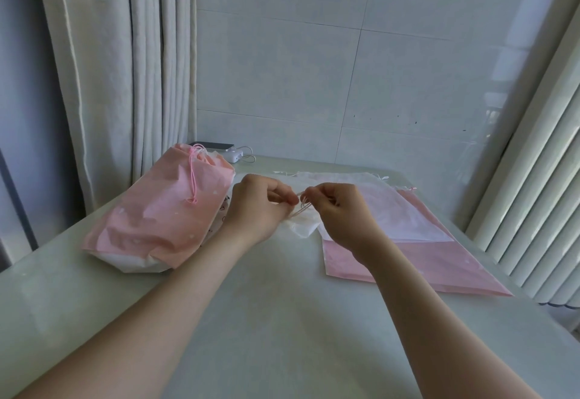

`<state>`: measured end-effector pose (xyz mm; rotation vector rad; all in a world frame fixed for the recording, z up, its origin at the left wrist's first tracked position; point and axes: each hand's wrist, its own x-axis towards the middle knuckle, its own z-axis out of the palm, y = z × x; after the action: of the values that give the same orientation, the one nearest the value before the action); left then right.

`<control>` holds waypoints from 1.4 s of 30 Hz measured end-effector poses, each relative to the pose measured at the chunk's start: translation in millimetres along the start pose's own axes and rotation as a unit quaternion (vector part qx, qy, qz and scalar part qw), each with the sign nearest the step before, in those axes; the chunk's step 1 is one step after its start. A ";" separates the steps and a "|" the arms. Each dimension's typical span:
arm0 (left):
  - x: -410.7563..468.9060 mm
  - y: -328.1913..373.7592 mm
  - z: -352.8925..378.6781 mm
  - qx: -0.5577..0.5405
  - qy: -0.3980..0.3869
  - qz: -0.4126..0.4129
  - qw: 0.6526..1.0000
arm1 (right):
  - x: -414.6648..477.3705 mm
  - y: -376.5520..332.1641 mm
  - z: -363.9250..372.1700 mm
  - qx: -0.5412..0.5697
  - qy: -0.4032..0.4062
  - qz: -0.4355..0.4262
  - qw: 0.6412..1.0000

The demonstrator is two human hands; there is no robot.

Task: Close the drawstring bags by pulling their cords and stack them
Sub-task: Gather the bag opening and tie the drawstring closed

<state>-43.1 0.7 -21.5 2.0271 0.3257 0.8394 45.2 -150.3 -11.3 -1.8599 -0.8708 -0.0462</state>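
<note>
A small white drawstring bag (303, 226) lies bunched on the table's middle, mostly hidden under my hands. My left hand (260, 207) and my right hand (340, 213) sit close together above it, and each pinches the pale cord (303, 205) that runs between them. On the left lies a stack of closed bags with a pink bag (163, 219) on top, its pink cord (193, 175) pulled tight; white bags show under it. On the right a flat white bag (392, 210) lies on a flat pink bag (423, 267).
The pale table (266, 320) stands against a tiled wall. A phone (213, 146) and a white charger (233, 155) with its cable sit at the back left. Curtains hang on the left and a ribbed radiator (539, 194) stands on the right.
</note>
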 end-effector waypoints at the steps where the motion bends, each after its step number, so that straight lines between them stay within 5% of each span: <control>1: -1.3 1.7 0.4 0.006 -0.001 0.015 1.000 | -0.6 -1.4 0.3 0.026 -0.006 0.012 1.000; 7: -2.0 2.4 6.0 -0.035 -0.066 0.052 0.996 | -0.5 -2.4 4.0 0.121 0.020 0.029 0.992; 13: -0.5 17.9 -2.9 -0.083 0.004 0.010 0.996 | 1.9 -0.3 2.8 0.096 0.085 0.027 0.991; 18: 4.5 29.7 -9.6 -0.348 0.019 -0.082 0.934 | 3.3 3.5 2.3 0.030 0.097 -0.001 0.995; 23: 9.8 29.5 -11.0 -0.438 0.026 -0.126 0.890 | 0.0 2.3 3.5 -0.035 0.073 -0.045 0.996; 30: 10.7 14.2 -13.9 -0.086 0.090 -0.065 0.990 | -0.9 13.3 -1.1 -0.278 0.040 -0.040 0.959; 34: 3.9 14.6 -15.3 0.039 0.033 -0.055 0.997 | -0.9 22.2 -3.3 -0.327 0.070 -0.057 0.941; 42: -1.5 7.2 -17.3 0.289 -0.040 0.052 0.955 | 5.9 22.8 -1.5 -0.204 0.118 -0.071 0.969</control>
<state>-56.5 6.9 -9.8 2.6346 0.4620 0.7827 63.3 -152.9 -26.2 -2.1113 -0.8713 -0.5635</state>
